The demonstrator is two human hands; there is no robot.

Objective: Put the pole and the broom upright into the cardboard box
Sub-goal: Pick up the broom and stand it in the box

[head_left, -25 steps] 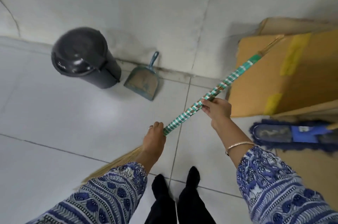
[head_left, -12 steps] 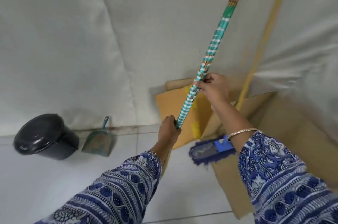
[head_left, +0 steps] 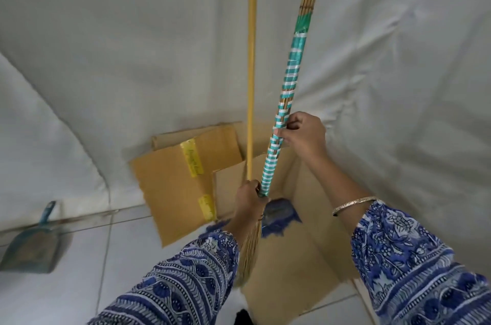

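Observation:
The broom (head_left: pixel 288 77) has a handle wrapped in teal and white tape and straw bristles hanging below my wrist. I hold it nearly upright over the open cardboard box (head_left: pixel 316 205). My left hand (head_left: pixel 249 198) grips the bottom of the taped handle. My right hand (head_left: pixel 301 135) grips it higher up. A yellow pole (head_left: pixel 251 59) stands upright just left of the broom, its lower end hidden behind my left hand. A blue mop head (head_left: pixel 279 214) shows inside the box.
The box sits in a corner of white walls, with a flap (head_left: pixel 172 178) folded out to the left carrying yellow tape. A teal dustpan (head_left: pixel 32 245) leans against the wall at lower left on the tiled floor.
The broom has swung from a slant to nearly upright. My view has shifted right toward the box, and the black bin has left the frame.

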